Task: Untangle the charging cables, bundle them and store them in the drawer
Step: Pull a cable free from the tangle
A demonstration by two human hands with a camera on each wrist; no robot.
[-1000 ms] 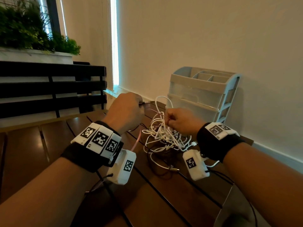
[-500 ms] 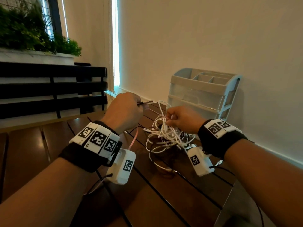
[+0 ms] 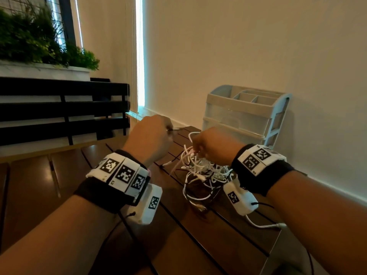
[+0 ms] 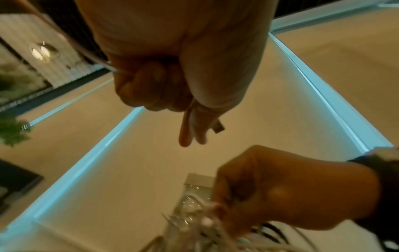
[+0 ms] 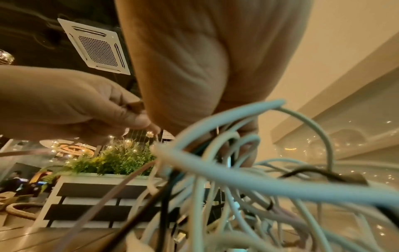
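Observation:
A tangle of white, black and pink charging cables (image 3: 200, 175) lies on the brown slatted table (image 3: 218, 235). My right hand (image 3: 210, 145) grips the top of the tangle (image 5: 215, 170) and holds it partly raised. To its left my left hand (image 3: 153, 135) pinches a cable end with a metal plug (image 4: 218, 127) between thumb and forefinger; a pink strand (image 3: 174, 167) hangs from it toward the pile. A pale blue desk organiser with two clear drawers (image 3: 242, 118) stands against the wall behind the hands, its drawers closed.
One white cable end (image 3: 264, 225) trails toward the table's right front corner. A black slatted bench (image 3: 63, 112) and a planter with green plants (image 3: 39, 46) stand at the left. The wall runs close along the table's right side.
Both hands have risen a little, the right one lifting the tangle higher off the table. The left hand keeps its pinch on the plug end.

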